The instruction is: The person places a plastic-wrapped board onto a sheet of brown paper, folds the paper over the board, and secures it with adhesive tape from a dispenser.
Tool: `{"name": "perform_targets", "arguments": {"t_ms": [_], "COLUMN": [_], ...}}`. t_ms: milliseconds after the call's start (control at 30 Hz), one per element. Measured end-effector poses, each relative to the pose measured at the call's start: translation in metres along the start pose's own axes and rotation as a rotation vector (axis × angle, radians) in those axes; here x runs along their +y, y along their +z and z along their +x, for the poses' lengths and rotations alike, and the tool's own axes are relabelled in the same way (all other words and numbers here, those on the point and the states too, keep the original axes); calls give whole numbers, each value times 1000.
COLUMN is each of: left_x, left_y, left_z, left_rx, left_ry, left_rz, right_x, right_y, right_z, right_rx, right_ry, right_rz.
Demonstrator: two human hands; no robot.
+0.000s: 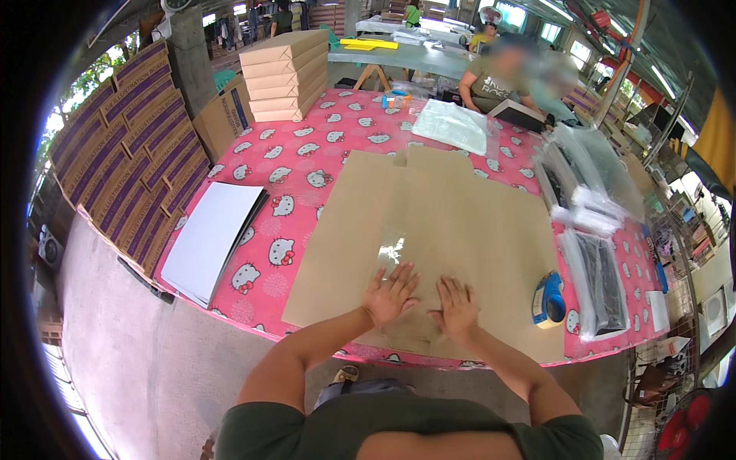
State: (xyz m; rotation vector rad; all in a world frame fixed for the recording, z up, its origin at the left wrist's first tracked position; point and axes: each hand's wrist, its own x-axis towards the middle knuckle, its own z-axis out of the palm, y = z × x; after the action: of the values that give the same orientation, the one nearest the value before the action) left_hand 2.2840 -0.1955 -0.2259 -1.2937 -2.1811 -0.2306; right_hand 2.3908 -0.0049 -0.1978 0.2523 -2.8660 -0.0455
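Observation:
Brown kraft paper (491, 230) lies spread over the near middle of the table, overlapping along a lengthwise seam. A strip of clear tape (392, 244) shines on that seam. Flat on the paper, just below the shiny tape, rests my left hand (392, 294) with its fingers spread. My right hand (455, 305) presses flat a little to the right, fingers stretched out and thumb toward the left hand. Neither hand holds anything. A blue tape dispenser (549, 299) with a roll stands on the paper's right side.
White boards (215, 238) are stacked at the left. Wrapped brown packages (284, 77) rise at the far left corner, beside stacked cartons (130, 138). Plastic-wrapped packs (594, 284) line the right side. A clear plastic stack (452, 126) lies near a seated person (498, 80).

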Motion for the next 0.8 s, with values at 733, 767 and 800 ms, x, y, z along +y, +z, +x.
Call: {"name": "perform_targets", "arguments": {"t_ms": [733, 767, 800], "left_x": [-32, -34, -32], "left_y": [-35, -37, -40], "left_z": [41, 41, 37], "left_rx": [-576, -592, -617], "left_ry": [51, 52, 42], "left_rz": [-149, -101, -116], "right_x": [-23, -10, 4], "right_y": [-10, -12, -18], "right_z": [41, 31, 14], "right_rx": [-104, -125, -144], "right_ry": [93, 101, 104], "right_rz": [92, 105, 122]}}
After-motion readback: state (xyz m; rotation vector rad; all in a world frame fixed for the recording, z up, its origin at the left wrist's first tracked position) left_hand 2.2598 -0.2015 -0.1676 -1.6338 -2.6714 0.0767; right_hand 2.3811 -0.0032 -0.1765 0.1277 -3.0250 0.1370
